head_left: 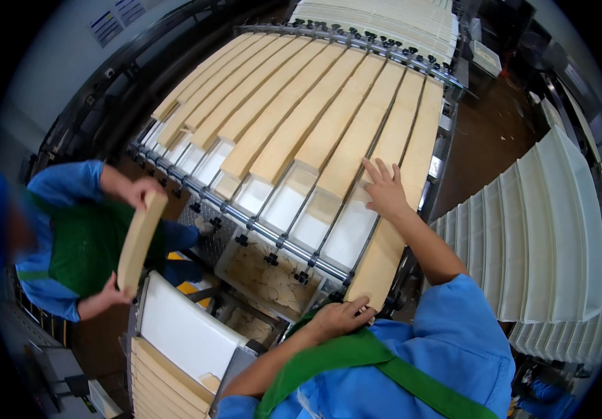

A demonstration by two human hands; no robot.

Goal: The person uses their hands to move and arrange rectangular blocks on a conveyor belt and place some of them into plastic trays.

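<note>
Long, pale beige slabs lie side by side in lanes on a white conveyor. My left hand (336, 320) is at the near end of the rightmost slab (379, 264), its fingers closed against that end. Farther up, my right hand (387, 195) rests palm down with fingers spread. Its fingertips touch the neighbouring slab (352, 157) beside a thin metal lane divider. The right palm hides part of the slabs and the divider beneath it.
At left, a co-worker in a green apron holds a short beige slab (140, 241) in both hands. A bin (262, 276) of scraps stands under the conveyor's front rail (245, 220). Stacked white trays (524, 237) rise at right. More slabs (165, 380) lie beside a white surface (182, 321).
</note>
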